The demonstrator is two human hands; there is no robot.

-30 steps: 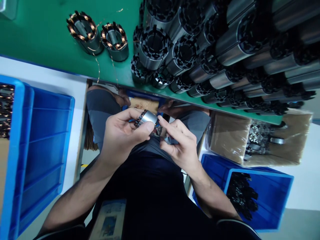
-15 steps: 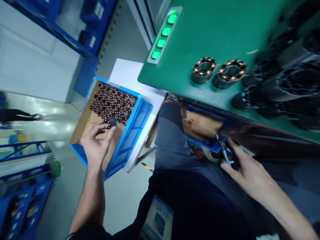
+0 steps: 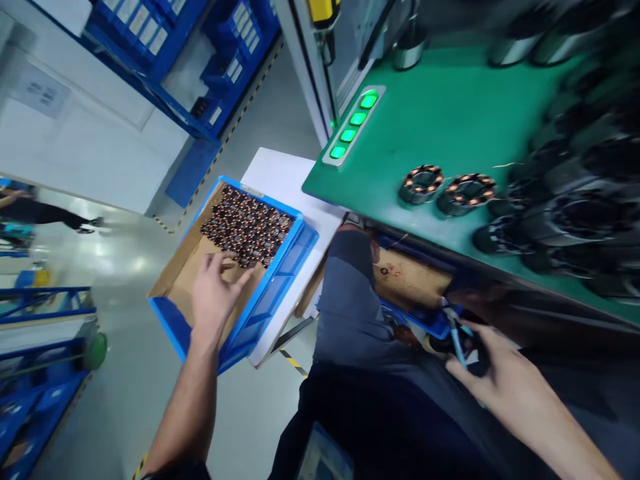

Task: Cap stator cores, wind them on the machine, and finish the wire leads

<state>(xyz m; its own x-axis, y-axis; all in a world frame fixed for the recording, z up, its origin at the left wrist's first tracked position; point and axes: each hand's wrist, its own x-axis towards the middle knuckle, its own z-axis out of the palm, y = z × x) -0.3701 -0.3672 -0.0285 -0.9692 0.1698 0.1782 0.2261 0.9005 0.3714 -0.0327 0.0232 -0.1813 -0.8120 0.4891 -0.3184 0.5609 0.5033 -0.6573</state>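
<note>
My left hand (image 3: 214,288) is over a blue crate (image 3: 293,250) lined with cardboard, thumb and fingers apart. Its fingertips are at the near edge of a packed layer of small copper-wound stators (image 3: 250,223); no part shows clearly within its grasp. On the other side, my right hand (image 3: 500,370) grips blue-handled pliers (image 3: 457,339), their jaws pointing up and away from me. Beyond their tip, below the table edge, a cardboard-lined bin (image 3: 420,277) holds a few small dark and copper-coloured bits.
Two larger wound stators (image 3: 421,185) stand on the green tabletop (image 3: 460,113), near a strip of lit green buttons (image 3: 353,127). Many dark metal cylinders (image 3: 575,207) crowd its right side. A white stand (image 3: 280,170) carries the crate. Another person's legs (image 3: 60,215) show far left.
My left hand held a small stator above the crate; its fingers have since spread and the stator now appears among the others. The view has shifted. The pliers stay in my right hand.
</note>
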